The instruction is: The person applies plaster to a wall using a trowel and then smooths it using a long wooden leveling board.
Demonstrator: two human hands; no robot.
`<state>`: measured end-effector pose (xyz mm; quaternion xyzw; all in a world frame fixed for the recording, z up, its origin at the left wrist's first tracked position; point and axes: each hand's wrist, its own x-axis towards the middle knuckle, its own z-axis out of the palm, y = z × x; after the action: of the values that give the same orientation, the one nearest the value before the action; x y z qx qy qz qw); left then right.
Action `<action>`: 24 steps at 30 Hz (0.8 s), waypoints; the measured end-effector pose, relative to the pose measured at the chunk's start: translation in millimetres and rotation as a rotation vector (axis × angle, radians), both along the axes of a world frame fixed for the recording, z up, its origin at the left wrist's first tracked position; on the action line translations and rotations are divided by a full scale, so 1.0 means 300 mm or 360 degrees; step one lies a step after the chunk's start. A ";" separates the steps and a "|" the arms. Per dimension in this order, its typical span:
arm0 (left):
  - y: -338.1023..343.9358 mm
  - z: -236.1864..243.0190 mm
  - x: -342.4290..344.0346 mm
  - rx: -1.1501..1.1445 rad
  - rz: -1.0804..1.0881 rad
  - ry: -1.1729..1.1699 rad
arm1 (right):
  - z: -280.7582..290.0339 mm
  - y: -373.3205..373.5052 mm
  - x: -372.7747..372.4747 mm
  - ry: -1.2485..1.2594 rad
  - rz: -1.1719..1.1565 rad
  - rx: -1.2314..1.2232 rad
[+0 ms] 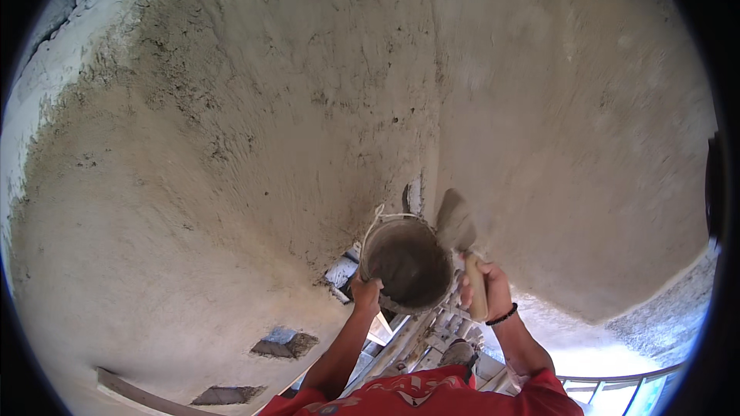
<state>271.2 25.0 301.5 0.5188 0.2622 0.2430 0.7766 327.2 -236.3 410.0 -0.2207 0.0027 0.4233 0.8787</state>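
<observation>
My left hand (365, 294) is clamped on the near-left rim of the bucket (401, 228). Right of the bucket, my right hand (499, 291) is wrapped around the trowel (456, 223); plastered wall (308, 108) beyond.

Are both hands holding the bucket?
No, only the left hand grips the bucket by its rim, while the right hand holds the trowel by its handle.

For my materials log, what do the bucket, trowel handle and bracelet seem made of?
Bucket: perhaps plastic or rubber; its dull, smeared finish leaves this open.
Trowel handle: probably wood, smooth, pale tan, though blurred.
Bracelet: dark beads, by its bumpy outline; material unclear.
</observation>
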 end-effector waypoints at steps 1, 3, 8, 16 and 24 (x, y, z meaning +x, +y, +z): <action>0.004 -0.003 -0.008 0.0011 -0.0023 -0.0074 | 0.041 -0.009 0.025 -0.0031 -0.0177 -0.0004; 0.012 -0.006 -0.026 -0.0080 -0.0023 -0.0014 | 0.125 -0.019 0.084 -0.0142 -0.0547 0.0037; 0.027 0.013 -0.087 -0.0166 -0.0002 -0.0034 | 0.391 -0.053 0.232 -0.0836 -0.1682 0.0069; 0.051 0.038 -0.225 -0.0169 0.0099 0.0073 | 0.679 0.036 0.468 -0.1210 -0.2985 -0.0647; 0.013 0.010 -0.221 -0.0122 0.0238 -0.0017 | 0.469 0.504 0.761 -0.2672 -0.1376 -0.2440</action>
<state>204.9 29.0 304.6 0.4662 0.3050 0.2928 0.7771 555.4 -85.0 550.9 -0.8691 -0.2440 -0.2902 0.3176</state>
